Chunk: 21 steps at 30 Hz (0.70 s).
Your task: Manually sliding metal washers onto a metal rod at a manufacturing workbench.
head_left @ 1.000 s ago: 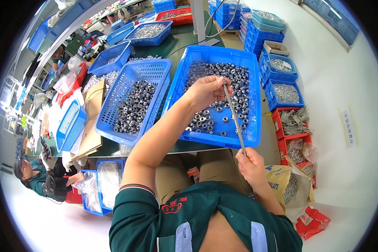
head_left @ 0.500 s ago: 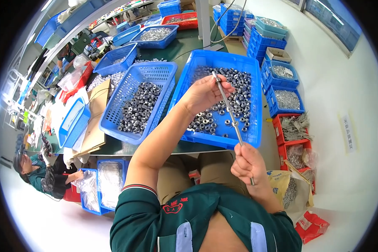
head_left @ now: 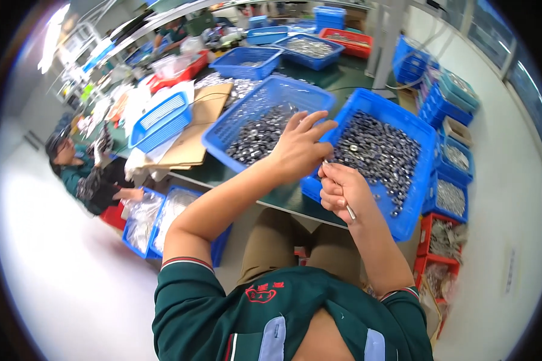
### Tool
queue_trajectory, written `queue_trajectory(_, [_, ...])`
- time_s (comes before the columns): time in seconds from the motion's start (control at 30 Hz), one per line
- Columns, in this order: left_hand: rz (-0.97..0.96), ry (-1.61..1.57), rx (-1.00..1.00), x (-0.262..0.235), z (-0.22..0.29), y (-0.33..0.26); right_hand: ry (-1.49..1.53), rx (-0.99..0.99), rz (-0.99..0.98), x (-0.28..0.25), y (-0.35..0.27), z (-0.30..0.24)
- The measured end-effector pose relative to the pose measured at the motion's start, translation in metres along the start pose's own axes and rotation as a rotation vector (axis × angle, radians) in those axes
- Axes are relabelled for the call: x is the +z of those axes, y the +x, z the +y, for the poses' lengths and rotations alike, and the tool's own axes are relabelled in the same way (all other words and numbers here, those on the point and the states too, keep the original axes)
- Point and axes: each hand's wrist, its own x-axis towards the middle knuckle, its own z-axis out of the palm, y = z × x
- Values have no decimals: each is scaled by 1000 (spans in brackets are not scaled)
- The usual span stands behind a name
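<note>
My right hand (head_left: pixel 345 191) is closed round a thin metal rod (head_left: pixel 351 212), and one end of it sticks out below the fist. At the thumb a short piece of the upper end shows; the rest is covered by the fingers. My left hand (head_left: pixel 302 144) hovers at that upper end, its fingers spread and slightly blurred. Whether its thumb touches the rod cannot be made out. Beneath both hands stands a deep blue bin (head_left: pixel 424 159) of dark metal nuts (head_left: pixel 376 147). Left of it, behind my left hand, a blue perforated basket (head_left: pixel 223 135) holds more nuts (head_left: pixel 256 138).
A flat piece of cardboard (head_left: pixel 208 117) and a small blue basket (head_left: pixel 162 123) lie to the left. Farther back are a red tray (head_left: pixel 347 41) and blue trays (head_left: pixel 312 51) of parts. Stacked bins (head_left: pixel 450 198) line the right wall. A co-worker (head_left: pixel 81 165) sits at the far left.
The view has swung left, so the bins appear farther right. My left hand has let go of the rod's upper end and spread its fingers. Less of the rod shows now.
</note>
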Motion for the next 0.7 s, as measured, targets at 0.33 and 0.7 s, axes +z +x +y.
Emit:
queue_trajectory(0.33, [-241, -289, -264, 41, -138, -72, 143, 240, -86, 32, 49, 33])
queue_trajectory(0.7, [-367, -137, -429, 72, -178, -77, -47, 30, 60, 47, -53, 21])
